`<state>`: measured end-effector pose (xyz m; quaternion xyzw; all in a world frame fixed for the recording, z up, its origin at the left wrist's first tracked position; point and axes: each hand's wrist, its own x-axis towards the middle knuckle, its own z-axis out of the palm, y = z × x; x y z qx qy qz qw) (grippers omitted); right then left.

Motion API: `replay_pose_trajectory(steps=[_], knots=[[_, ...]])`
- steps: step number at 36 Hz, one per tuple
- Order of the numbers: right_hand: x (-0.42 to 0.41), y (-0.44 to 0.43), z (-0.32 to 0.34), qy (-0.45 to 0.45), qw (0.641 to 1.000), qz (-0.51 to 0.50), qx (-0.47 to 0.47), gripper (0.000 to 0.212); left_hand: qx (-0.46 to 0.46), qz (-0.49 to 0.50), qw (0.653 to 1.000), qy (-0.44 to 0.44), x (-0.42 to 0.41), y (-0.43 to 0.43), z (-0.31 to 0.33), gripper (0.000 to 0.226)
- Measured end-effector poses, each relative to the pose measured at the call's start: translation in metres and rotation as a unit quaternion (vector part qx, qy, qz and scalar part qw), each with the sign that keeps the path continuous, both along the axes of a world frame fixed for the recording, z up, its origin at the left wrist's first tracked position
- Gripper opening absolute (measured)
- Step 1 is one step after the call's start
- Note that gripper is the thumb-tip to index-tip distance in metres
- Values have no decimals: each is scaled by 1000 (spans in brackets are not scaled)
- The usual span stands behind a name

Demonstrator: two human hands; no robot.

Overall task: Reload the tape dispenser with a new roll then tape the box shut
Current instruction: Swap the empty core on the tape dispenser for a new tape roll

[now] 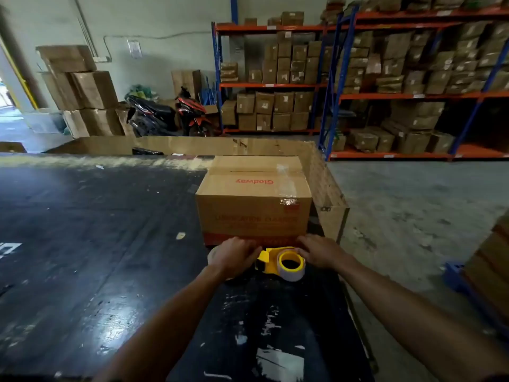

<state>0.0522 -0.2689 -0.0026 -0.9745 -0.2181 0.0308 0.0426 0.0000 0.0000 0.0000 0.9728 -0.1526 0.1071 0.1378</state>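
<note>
The left hand (234, 256) hides most of a pale tape roll (211, 255); print on the cardboard box (254, 205)'s near side is blurred.

A yellow tape dispenser (265, 260) lay on its side at lower centre of the frame, a clear tape roll (292, 265) mounted on its hub. Just behind it stood a brown cardboard box (253, 199), flaps closed, with a clear tape strip across its top right.

The tape dispenser (281, 261) lies on the table (82, 244), just before the box (253, 199)
</note>
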Motion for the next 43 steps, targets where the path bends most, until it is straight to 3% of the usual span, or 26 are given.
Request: replay_pose_trajectory(steps=[7, 18, 20, 24, 27, 31, 35, 43], knots=[[-11, -4, -13, 68, 996, -14, 58, 31, 18, -63, 992, 104, -15, -47, -36, 42], [-3, 4, -23, 138, 982, -54, 117, 26, -151, 94, 958, 224, -19, -86, -71, 55], [-6, 6, -16, 141, 981, -38, 125, 27, -233, 118, 928, 266, -18, -87, -68, 53], [-6, 9, 3, 142, 979, 0, 143, 31, -420, 127, 832, 339, -13, -80, -65, 46], [-5, 10, 21, 121, 979, 16, 163, 32, -528, 79, 785, 315, -11, -71, -58, 36], [-1, 15, 58, 101, 982, 25, 159, 32, -600, 23, 755, 262, -12, -63, -37, 24], [4, 24, 109, 125, 980, 44, 147, 59, -625, -15, 754, 202, -8, -58, -16, 26], [24, 42, 221, 157, 984, 78, 40, 40, -573, -72, 801, 158, -5, -44, 14, 32]])
